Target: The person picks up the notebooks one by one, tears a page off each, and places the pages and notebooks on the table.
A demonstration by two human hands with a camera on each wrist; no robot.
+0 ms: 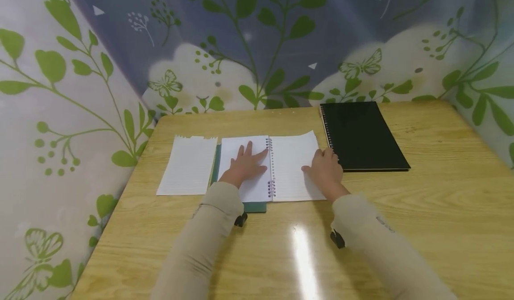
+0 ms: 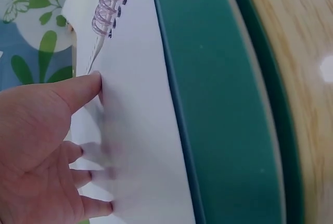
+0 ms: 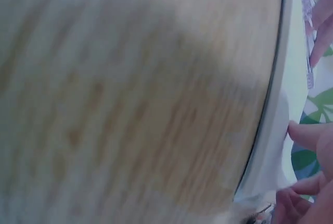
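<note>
An open spiral notebook with lined pages lies on the table, its coil running down the middle. On its left page my left hand rests with fingers spread; in the left wrist view the thumb presses beside the coil. At the right page's outer edge, my right hand pinches the page, thumb on top and the other fingers curled at the edge. That page's upper right corner lifts slightly. The notebook's green cover sticks out under the left page.
Left of the notebook lies a loose lined sheet with a ragged top edge. A black spiral-bound book is at the right, close to my right hand. The wooden table meets a leaf-patterned wall at the back.
</note>
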